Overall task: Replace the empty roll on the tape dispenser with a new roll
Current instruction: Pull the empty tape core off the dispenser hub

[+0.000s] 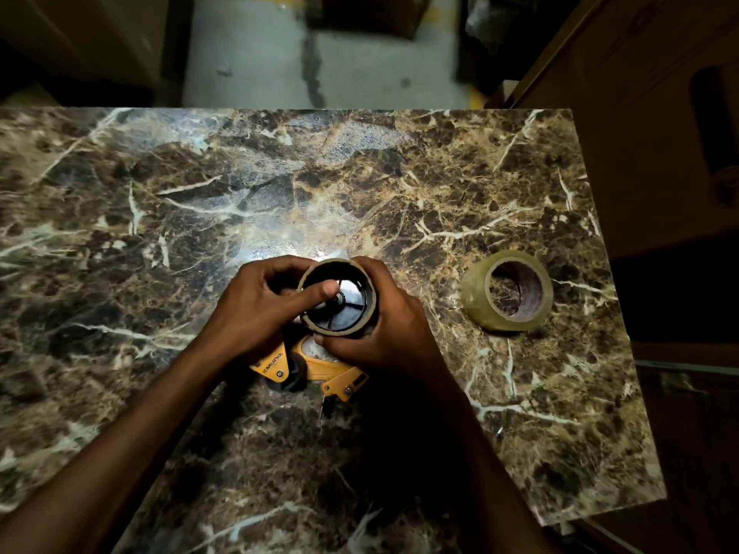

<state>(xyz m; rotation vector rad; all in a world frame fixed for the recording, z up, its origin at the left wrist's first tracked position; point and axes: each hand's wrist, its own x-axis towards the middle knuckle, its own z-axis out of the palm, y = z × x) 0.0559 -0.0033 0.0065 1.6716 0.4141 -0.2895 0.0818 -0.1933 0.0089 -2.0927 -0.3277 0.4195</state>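
Note:
An orange tape dispenser (316,367) lies on the marble table (160,217), near the middle. The empty brown cardboard roll (370,309) sits on its black hub (348,309). My left hand (256,309) grips the dispenser from the left, with its thumb laid across the inside of the core onto the hub. My right hand (384,333) wraps round the empty roll from the right and below. A new roll of clear tape (478,299) lies tilted on the table to the right, apart from both hands.
The table's right edge (616,313) runs close past the new roll, with a wooden cabinet (640,113) beyond it. Past the far edge lies a pale concrete floor (360,66). The near part of the table is in shadow.

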